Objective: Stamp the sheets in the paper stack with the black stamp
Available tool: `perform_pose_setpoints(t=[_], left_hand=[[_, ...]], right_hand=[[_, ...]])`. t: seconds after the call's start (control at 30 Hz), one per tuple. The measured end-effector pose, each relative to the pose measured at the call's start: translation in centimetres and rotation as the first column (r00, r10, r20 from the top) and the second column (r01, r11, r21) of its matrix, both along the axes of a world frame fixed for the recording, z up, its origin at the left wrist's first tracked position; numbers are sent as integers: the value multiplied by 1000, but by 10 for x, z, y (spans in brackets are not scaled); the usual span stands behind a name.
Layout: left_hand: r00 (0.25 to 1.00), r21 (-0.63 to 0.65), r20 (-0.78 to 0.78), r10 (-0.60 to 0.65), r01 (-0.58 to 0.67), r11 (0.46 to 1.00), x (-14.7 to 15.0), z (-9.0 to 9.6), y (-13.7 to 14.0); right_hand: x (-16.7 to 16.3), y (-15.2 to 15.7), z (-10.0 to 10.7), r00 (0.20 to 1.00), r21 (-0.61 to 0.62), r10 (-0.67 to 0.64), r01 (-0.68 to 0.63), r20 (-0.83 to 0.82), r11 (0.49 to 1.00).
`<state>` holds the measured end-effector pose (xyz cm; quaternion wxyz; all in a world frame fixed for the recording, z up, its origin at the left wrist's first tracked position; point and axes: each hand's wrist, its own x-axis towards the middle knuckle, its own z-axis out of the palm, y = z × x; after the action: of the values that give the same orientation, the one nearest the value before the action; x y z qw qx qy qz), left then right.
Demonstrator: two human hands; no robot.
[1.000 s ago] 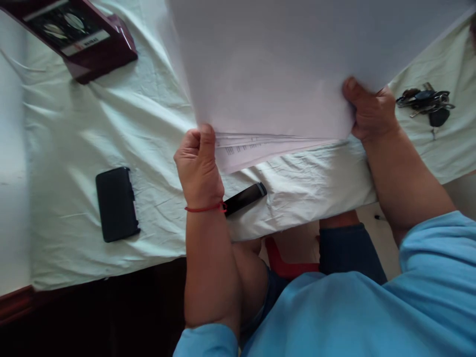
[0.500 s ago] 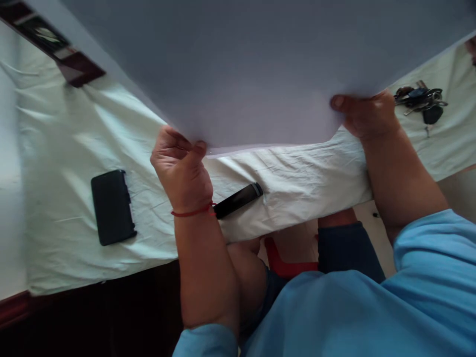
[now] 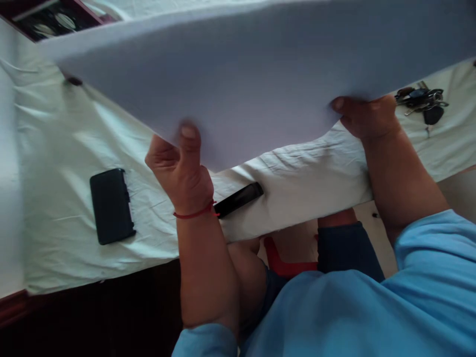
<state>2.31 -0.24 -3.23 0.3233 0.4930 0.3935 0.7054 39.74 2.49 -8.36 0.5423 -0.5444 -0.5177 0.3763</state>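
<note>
White paper [image 3: 241, 84] is held by both hands above the tabletop [image 3: 308, 183], which is covered with a pale green cloth [image 3: 55, 193]. The paper is pinched at its near left side by the left hand [image 3: 181, 171], whose thumb is laid over the upper face while the fingers are curled under the edge. At the near right side it is pinched by the right hand [image 3: 368, 119], with the thumb on top and the fingers mostly hidden beneath. How many sheets are held cannot be told. A corner is left jutting toward the body between the two thumbs, and the near edge is bowed beside the right thumb. Part of a maroon stand [image 3: 87, 14] at the far left is covered from view by the paper. A red cord [image 3: 194, 214] is worn on the left wrist, behind which one end of a slim black object [image 3: 240, 199] is hidden. Well to the left, a flat black case [image 3: 112, 206] is laid on the cloth. A bunch of keys [image 3: 424, 102] is seen just beyond the right hand, near the paper's edge. Below, a blue shirt [image 3: 334, 312] and dark shorts [image 3: 349, 253] are worn, and a red seat [image 3: 288, 267] is partly seen between the legs.
</note>
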Motion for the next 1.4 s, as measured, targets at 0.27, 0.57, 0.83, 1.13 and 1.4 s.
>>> perform_pose_setpoints(t=[0.27,0.57,0.83,1.13,1.4], left_hand=[[982,-188,-139,-125,98,977,-16,-14,0],[908,-419,-216,-359,246,874,-30,-2,-3],[952,-301,-263,-157,74,951,-22,-21,2],[912,-501,-188,-366,232,834,-24,-26,4],[818,-649,-391,-421,79,756,-33,-23,3]], right_hand=[[7,-4,0,972,-26,-5,12,236,1000],[9,-8,5,967,-142,81,-47,241,989],[7,-3,-1,969,-85,-40,63,245,994],[-14,-3,23,989,-195,60,-86,-137,977],[-1,-4,25,991,-363,63,-101,-114,926]])
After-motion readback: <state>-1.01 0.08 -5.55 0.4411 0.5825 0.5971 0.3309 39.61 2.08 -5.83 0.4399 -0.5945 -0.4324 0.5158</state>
